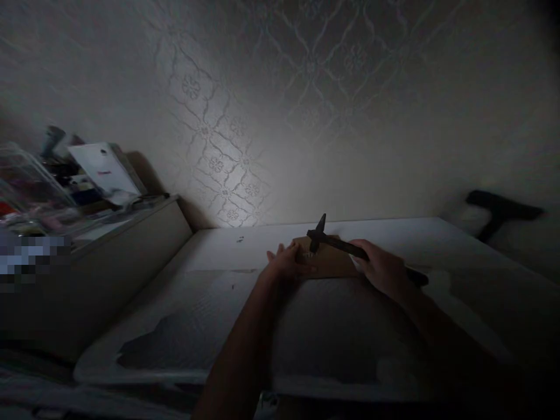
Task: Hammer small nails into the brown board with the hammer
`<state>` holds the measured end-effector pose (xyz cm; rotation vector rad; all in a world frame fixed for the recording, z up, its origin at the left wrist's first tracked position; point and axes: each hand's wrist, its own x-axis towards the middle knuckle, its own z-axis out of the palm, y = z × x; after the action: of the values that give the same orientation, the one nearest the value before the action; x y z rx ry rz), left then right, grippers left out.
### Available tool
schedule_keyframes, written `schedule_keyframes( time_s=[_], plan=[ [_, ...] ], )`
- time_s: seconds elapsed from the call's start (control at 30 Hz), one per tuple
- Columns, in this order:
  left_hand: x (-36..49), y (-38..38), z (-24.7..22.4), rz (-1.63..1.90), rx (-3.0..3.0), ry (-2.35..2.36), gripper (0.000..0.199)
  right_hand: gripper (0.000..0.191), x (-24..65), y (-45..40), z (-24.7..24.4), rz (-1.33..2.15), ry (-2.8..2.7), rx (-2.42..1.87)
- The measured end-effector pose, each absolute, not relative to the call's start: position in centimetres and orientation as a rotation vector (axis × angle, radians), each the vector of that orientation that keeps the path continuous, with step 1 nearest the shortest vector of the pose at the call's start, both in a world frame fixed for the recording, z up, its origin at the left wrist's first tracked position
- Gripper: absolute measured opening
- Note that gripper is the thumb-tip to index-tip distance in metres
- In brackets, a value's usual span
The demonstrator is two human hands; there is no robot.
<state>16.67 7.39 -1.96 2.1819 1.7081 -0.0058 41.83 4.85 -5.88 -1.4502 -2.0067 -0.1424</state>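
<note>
My right hand [382, 265] is wrapped round the dark handle of a hammer [336, 242], whose head hangs over a brown board [335, 262] on the white table. At the board's left end lies my left hand [286, 261], its fingers partly spread on and beside the board. Small light marks or pieces, too blurred to name, show on the board under the hammer head. Something pale shows beside my right hand at the board's right end.
Small dark bits [240, 239] lie on the table [219, 248] at the back left. A cabinet [131, 233] stands at the left, holding a white box [105, 169] and clear containers. A black T-shaped object [503, 210] stands at the right. A patterned wall rises behind.
</note>
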Motion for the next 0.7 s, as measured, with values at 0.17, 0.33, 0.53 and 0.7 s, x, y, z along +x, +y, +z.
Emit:
schedule_keyframes(
  time_s=[0.17, 0.33, 0.53, 0.7],
  plan=[
    [16.66, 7.49, -2.07, 0.0, 2.183, 1.704, 0.089, 0.032, 41.77, 4.78, -5.84, -0.112, -2.022, -1.443],
    [16.6, 7.61, -2.29, 0.012, 2.149, 1.711, 0.092, 0.033, 41.76, 4.74, -5.84, -0.129, -2.005, -1.461],
    [16.59, 7.6, -2.33, 0.025, 2.164, 1.715, 0.093, 0.032, 41.74, 4.67, -5.8, -0.123, -2.007, -1.469],
    [16.61, 7.65, -2.25, 0.002, 2.172, 1.709, 0.094, 0.031, 41.62, 4.61, -5.65, -0.111, -2.023, -1.469]
  ],
)
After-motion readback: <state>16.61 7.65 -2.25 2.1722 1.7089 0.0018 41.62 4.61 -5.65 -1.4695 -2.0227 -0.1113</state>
